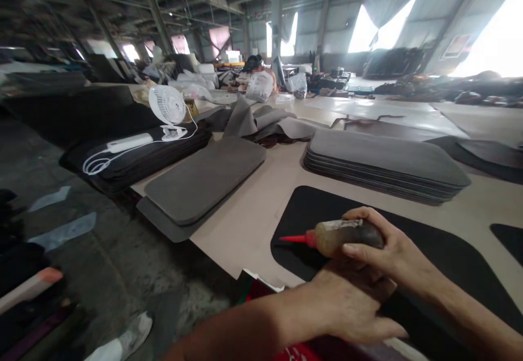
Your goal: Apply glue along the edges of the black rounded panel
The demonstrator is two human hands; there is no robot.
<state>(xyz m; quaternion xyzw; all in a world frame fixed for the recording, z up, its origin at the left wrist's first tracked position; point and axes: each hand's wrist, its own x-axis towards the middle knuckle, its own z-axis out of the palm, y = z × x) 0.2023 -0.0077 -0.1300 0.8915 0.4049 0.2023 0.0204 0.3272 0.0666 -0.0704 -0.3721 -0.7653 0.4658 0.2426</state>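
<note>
My right hand (379, 241) is wrapped round a glue-like bottle (333, 237) with a red pointed nozzle, which tips to the left. Beneath the bottle lies a black rounded panel (300, 214) on the pale table (245, 225). My left hand (351, 301) reaches across from the left, under the bottle and over the panel, palm down, with its thumb stretched out and its other fingers partly hidden by my right hand. Nothing shows in my left hand.
A stack of grey panels (384, 159) stands behind the black panel. More grey panels (208, 178) lie to the left, overhanging the table edge. A white fan (167, 105) sits on a dark stack (151, 162). A person (261, 80) is farther back.
</note>
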